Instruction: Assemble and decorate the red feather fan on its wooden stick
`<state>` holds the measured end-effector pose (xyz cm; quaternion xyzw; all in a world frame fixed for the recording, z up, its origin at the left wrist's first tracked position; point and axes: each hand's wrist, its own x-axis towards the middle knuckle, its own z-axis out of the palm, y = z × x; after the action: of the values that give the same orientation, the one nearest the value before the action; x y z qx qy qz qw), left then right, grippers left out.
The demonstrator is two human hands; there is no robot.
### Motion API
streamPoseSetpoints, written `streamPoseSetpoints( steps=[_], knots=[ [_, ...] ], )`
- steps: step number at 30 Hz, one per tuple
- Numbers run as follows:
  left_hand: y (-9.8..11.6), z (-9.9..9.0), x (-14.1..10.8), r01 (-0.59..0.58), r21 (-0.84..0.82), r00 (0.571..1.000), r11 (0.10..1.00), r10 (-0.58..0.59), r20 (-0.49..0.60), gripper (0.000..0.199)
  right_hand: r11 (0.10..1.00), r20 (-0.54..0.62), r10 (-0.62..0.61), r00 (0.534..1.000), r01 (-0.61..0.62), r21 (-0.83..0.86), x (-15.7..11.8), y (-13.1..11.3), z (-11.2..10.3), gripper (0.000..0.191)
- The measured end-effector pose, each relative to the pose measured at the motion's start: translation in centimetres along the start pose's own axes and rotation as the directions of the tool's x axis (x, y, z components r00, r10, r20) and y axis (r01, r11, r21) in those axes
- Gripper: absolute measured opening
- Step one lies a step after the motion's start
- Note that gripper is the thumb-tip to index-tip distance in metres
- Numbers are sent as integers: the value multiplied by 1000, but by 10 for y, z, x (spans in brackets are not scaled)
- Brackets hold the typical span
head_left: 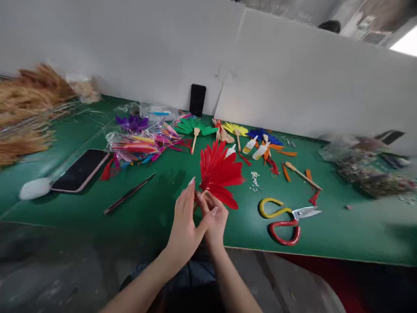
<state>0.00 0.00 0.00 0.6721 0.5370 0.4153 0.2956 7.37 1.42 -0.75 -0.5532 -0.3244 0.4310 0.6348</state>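
A red feather fan (221,174) is held above the near middle of the table, its feathers spread up and to the right. My left hand (185,219) is closed around the base of the fan from the left, with its fingers fairly straight and pressed together. Against the same base, my right hand (215,219) pinches with bent fingers. Most of the fan's short handle is hidden between the hands. To the right lie scissors (296,215) with one yellow and one red handle, blades open. Small white beads (255,180) are scattered just beyond the fan.
Green (196,130), yellow (236,129) and blue feather fans (265,135) lie along the back, beside glue bottles (260,151). Bagged feathers (140,145), a phone (81,170), a white mouse-like object (35,188) and tweezers (129,193) lie left. Dried flowers (371,174) lie right.
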Motion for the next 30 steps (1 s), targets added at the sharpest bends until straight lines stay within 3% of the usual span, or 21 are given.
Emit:
streamPoseSetpoints(
  steps=[8, 17, 24, 30],
  knots=[
    [-2, 3, 16, 67, -172, 995, 983, -79, -61, 55, 994, -8, -11, 1000, 12, 109, -7, 7, 9, 31],
    [1, -2, 22, 247, -296, 961, 923, -273, -49, 31, 996, -42, -83, 996, 83, -9, -12, 17, 15, 31],
    [1, -3, 23, 270, -360, 953, 893, -300, -31, 33, 990, -41, -112, 993, 108, -90, -13, 14, 13, 28],
    [-2, -1, 23, 250, -350, 960, 903, -279, -33, 33, 994, -41, -93, 995, 91, -57, -14, 15, 14, 29]
  ],
)
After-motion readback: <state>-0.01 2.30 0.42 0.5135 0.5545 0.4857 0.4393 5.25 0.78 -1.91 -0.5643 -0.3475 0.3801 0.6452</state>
